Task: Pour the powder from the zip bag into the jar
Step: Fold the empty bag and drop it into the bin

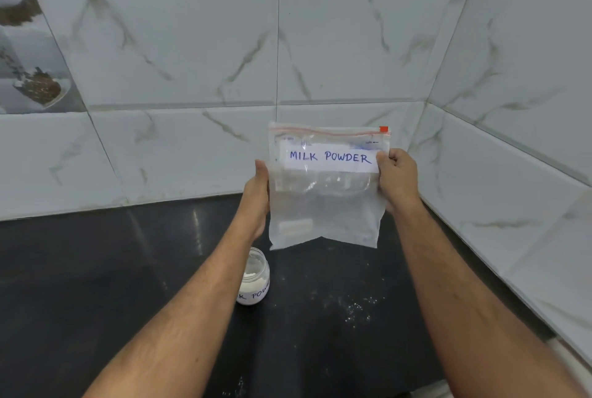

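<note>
A clear zip bag [325, 202] with a red slider and a white label reading "MILK POWDER" is held upright in the air, above the counter. It looks almost empty, with a faint white film inside. My left hand [256, 192] grips its left edge and my right hand [395, 178] pinches its right edge at the label. Below the bag, partly behind my left forearm, a small open jar [254, 277] stands on the counter with white powder inside and a label on its side.
The black counter [96, 269] runs into a corner of white marble-look wall tiles. Spilled white powder specks [358, 308] lie on the counter to the right of the jar. The tiled right wall stands close to my right arm.
</note>
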Tool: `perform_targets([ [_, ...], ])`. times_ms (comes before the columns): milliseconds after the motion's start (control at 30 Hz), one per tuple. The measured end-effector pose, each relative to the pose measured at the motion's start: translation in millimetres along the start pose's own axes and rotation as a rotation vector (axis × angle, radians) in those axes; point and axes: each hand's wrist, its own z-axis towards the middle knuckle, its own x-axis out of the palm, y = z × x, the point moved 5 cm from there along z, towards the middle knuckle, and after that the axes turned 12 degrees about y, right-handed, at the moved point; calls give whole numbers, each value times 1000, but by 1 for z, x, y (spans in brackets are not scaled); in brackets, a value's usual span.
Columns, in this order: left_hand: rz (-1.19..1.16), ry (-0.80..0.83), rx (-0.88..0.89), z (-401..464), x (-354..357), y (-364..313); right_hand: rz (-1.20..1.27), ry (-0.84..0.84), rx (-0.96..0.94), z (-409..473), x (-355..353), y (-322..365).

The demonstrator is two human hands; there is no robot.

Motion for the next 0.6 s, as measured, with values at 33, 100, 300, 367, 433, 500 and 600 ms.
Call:
perform_targets([
  [33, 19, 9, 9, 1, 4, 2, 14, -20, 3, 0, -4, 0],
  [100, 92, 29, 13, 3, 11, 3, 29, -38, 7, 0, -10, -2],
  [300, 42, 51, 10, 11, 16, 2, 370, 320, 39, -6, -18, -5],
  [367, 15, 48, 8, 13, 17, 2, 471, 566, 83, -15, -17, -11],
  [433, 13, 58, 0, 14, 17, 3, 384, 636, 133, -23, -18, -23],
  [500, 5, 76, -15, 15, 16, 6, 293, 576, 136, -25, -23, -31],
  [600, 1, 91, -70, 16, 14, 9, 295, 546, 102, -27, -28, -30],
])
